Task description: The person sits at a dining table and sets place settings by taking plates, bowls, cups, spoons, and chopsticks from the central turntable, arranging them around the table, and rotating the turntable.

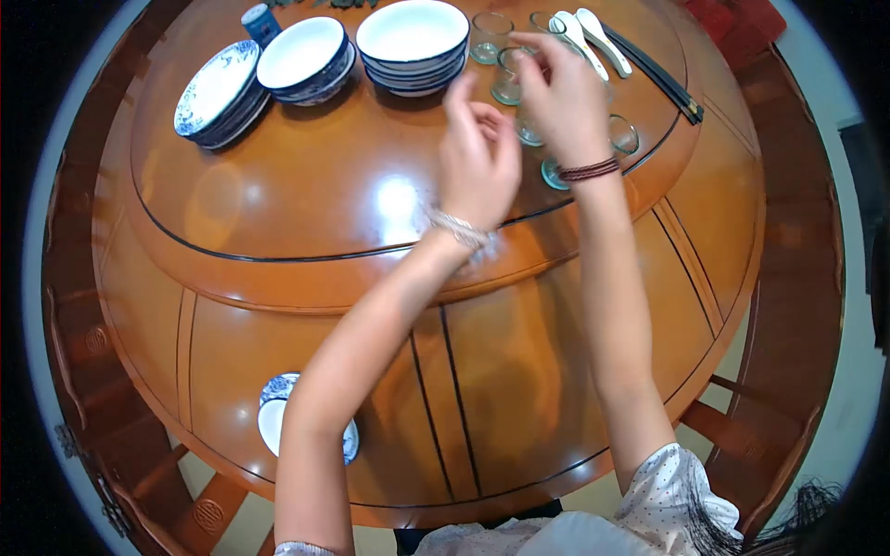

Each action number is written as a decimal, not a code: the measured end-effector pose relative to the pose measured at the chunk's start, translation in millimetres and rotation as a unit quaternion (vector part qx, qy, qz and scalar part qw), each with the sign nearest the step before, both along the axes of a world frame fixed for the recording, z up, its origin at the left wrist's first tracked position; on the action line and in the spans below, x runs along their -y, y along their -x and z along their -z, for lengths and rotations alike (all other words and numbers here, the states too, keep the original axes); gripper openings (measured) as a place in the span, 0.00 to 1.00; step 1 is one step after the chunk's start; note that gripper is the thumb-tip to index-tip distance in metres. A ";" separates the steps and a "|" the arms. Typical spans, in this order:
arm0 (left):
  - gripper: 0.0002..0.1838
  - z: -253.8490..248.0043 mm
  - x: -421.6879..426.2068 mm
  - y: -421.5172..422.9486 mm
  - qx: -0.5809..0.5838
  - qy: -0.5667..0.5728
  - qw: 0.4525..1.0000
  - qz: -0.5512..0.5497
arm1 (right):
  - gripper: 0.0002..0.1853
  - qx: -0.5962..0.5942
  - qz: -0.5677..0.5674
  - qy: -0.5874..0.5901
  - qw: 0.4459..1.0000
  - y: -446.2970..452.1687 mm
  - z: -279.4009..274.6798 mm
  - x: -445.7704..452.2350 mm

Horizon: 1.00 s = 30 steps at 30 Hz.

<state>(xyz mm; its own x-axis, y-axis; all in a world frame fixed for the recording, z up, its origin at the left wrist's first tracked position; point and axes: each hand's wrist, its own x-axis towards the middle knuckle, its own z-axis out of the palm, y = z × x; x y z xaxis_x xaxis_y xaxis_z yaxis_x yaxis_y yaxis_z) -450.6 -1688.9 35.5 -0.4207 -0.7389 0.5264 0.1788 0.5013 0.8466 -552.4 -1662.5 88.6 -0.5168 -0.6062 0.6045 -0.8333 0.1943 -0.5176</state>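
My right hand is above a group of clear drinking glasses on the round raised turntable. Its thumb and forefinger are apart beside the rim of one glass; whether they touch it I cannot tell. Slightly nearer to me and to the left, my left hand hovers with loosely bent fingers and thumb apart, nothing visible in it. A stack of white bowls with blue rims stands just beyond the left hand. More glasses are partly hidden behind my right hand and wrist.
Smaller stacked bowls and patterned plates stand at the far left, near a blue container. White spoons and dark chopsticks lie at the right. A small plate sits partly behind my left arm. Wooden chairs surround the table.
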 end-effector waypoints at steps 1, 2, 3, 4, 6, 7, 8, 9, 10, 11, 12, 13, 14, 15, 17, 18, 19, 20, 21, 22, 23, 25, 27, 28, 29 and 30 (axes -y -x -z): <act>0.31 3.8 -12.7 2.8 0.045 0.044 0.998 0.001 | 0.10 0.008 0.002 -0.016 1.000 10.9 -4.6 -5.5; 0.35 7.6 -26.8 3.3 0.125 0.091 0.988 -0.002 | 0.10 0.013 0.005 -0.032 0.999 20.9 -9.2 -11.6; 0.37 7.8 -39.4 6.7 0.144 0.132 0.981 -0.023 | 0.10 -0.007 0.038 -0.063 0.997 27.2 -15.3 -19.1; 0.39 6.3 -50.0 12.8 0.162 0.170 0.971 -0.045 | 0.10 -0.010 0.034 -0.064 0.997 33.5 -17.5 -25.7; 0.39 5.2 -64.9 25.3 0.174 0.147 0.972 -0.063 | 0.10 -0.030 0.023 -0.110 0.993 44.0 -19.6 -37.8; 0.40 6.0 -69.5 30.7 0.191 0.126 0.970 -0.077 | 0.10 -0.029 0.014 -0.114 0.993 47.1 -19.9 -43.4; 0.40 8.3 -72.8 34.9 0.192 0.128 0.970 -0.080 | 0.10 -0.029 0.011 -0.112 0.993 52.6 -18.0 -47.0; 0.40 12.4 -74.8 39.4 0.201 0.125 0.967 -0.098 | 0.10 -0.026 0.004 -0.109 0.994 59.8 -15.7 -51.0; 0.39 16.1 -76.6 44.0 0.209 0.123 0.963 -0.115 | 0.10 -0.023 -0.001 -0.106 0.994 68.4 -15.2 -55.4; 0.37 20.0 -76.7 46.1 0.211 0.120 0.962 -0.122 | 0.10 -0.004 0.013 -0.122 0.992 80.3 -17.5 -57.7; 0.37 21.7 -76.3 47.7 0.209 0.125 0.962 -0.120 | 0.10 0.033 0.021 -0.110 0.993 93.5 -17.0 -58.3; 0.37 22.9 -76.4 48.6 0.217 0.109 0.962 -0.125 | 0.09 0.043 0.033 -0.104 0.993 111.9 -12.3 -57.0; 0.37 23.7 -76.7 49.1 0.224 0.092 0.961 -0.130 | 0.09 0.052 0.045 -0.098 0.993 130.0 -6.0 -54.0; 0.36 24.0 -77.1 49.4 0.225 0.082 0.963 -0.126 | 0.10 0.065 0.039 -0.075 0.994 147.5 4.0 -50.0; 0.35 24.1 -78.1 50.1 0.228 0.089 0.961 -0.127 | 0.11 0.107 0.029 -0.034 0.993 175.8 27.9 -46.2; 0.35 24.8 -78.2 50.2 0.234 0.089 0.959 -0.132 | 0.11 0.114 0.028 -0.008 0.993 187.8 44.6 -47.4; 0.34 25.7 -78.5 50.9 0.233 0.076 0.961 -0.131 | 0.11 0.110 0.020 -0.008 0.994 193.5 58.3 -53.9; 0.34 25.9 -78.4 51.1 0.232 0.078 0.961 -0.130 | 0.11 0.106 0.010 -0.008 0.994 194.3 70.8 -62.5; 0.34 26.6 -78.6 51.2 0.228 0.072 0.962 -0.129 | 0.13 0.106 0.002 -0.012 0.994 192.3 81.2 -70.5; 0.34 26.7 -78.7 51.1 0.224 0.066 0.964 -0.129 | 0.16 0.150 -0.018 -0.005 0.989 187.4 87.6 -77.3; 0.33 26.9 -79.1 50.1 0.215 0.052 0.968 -0.121 | 0.17 0.152 -0.013 0.007 0.988 185.2 92.1 -81.7; 0.32 26.0 -78.3 45.3 0.210 0.056 0.970 -0.111 | 0.18 0.161 -0.006 0.011 0.987 177.8 97.1 -83.0; 0.32 23.3 -79.1 41.5 0.197 0.065 0.973 -0.097 | 0.21 0.122 0.009 -0.013 0.992 174.2 94.6 -80.5; 0.32 23.1 -79.2 40.0 0.196 0.067 0.974 -0.096 | 0.23 0.137 0.008 -0.014 0.991 171.2 91.8 -82.2; 0.32 23.8 -78.0 39.2 0.196 0.068 0.974 -0.094 | 0.24 0.139 0.009 -0.011 0.990 167.3 89.0 -82.4; 0.32 21.6 -76.9 38.2 0.197 0.069 0.974 -0.092 | 0.25 0.142 0.010 -0.009 0.990 163.5 87.5 -81.7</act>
<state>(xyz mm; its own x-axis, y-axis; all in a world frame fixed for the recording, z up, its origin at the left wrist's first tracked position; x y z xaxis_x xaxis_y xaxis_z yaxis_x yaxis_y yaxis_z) -488.8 -1612.0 13.9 -0.4766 -0.7549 0.4506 -0.2492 0.6075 0.7543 -715.9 -1580.7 1.1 -0.6760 -0.6031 0.4235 -0.6513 0.2201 -0.7262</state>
